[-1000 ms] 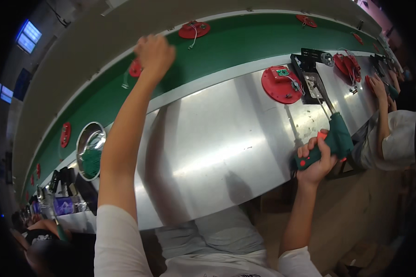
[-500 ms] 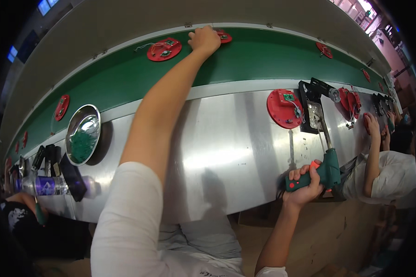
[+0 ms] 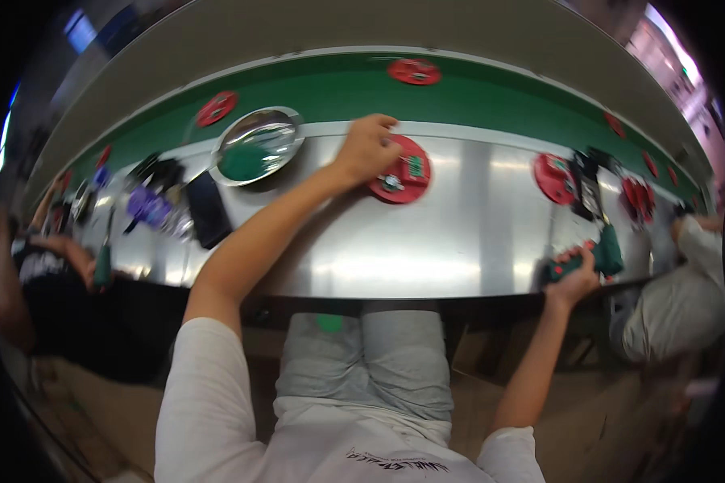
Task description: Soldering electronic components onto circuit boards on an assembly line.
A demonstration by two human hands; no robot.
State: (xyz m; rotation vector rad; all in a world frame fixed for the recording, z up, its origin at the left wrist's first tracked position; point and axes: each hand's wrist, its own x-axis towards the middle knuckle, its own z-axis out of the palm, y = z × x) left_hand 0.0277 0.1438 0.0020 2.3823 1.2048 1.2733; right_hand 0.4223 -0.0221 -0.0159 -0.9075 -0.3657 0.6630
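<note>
My left hand [image 3: 369,149] grips the left edge of a round red plastic disc [image 3: 411,179] over the steel bench. A small green circuit board and a round metallic part show on the disc. My right hand [image 3: 574,282] is wrapped round the handle of a green soldering gun [image 3: 611,251] near the bench's front edge. Its tip points toward a black stand [image 3: 586,187]. Against that stand lies another red disc [image 3: 553,179], also with a circuit board.
Behind the bench runs a green belt [image 3: 491,92] carrying several red discs. Left of my left arm are a steel bowl [image 3: 267,122] of small green pieces, a black box-like object [image 3: 208,211] and a plastic bottle [image 3: 149,205]. People sit at both sides.
My left hand has come back from the belt to the bench with a red disc in it. My right hand keeps hold of the soldering gun. The head view has shifted.
</note>
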